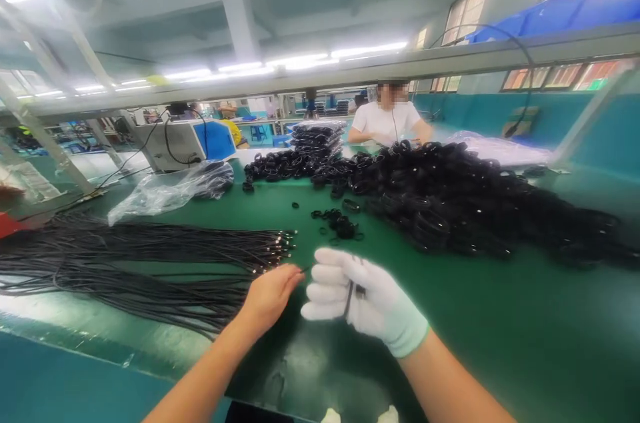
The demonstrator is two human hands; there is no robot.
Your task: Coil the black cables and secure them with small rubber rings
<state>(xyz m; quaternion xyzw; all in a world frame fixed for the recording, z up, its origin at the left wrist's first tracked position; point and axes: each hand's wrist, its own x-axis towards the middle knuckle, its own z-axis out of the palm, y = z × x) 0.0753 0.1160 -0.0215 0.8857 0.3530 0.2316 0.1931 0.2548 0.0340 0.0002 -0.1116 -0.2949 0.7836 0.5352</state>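
Note:
My left hand [273, 291], bare, is closed with fingertips pinched on a thin black strand beside the ends of the cables. My right hand [363, 296], in a white glove with a pale green cuff, is curled palm up around a thin black cable piece [349, 300] with a small dark end at the palm. The hands are close together over the green table. Long black cables [165, 246] with shiny metal tips lie to the left. Beyond the hands sits a small pile of black rings [343, 224].
A large heap of black coiled cables [450, 200] covers the right back of the table [500, 323]. Clear plastic bags [160, 191], a grey and blue machine [185, 140] and stacked packs [317, 138] stand farther back. A person [387, 120] in white sits opposite.

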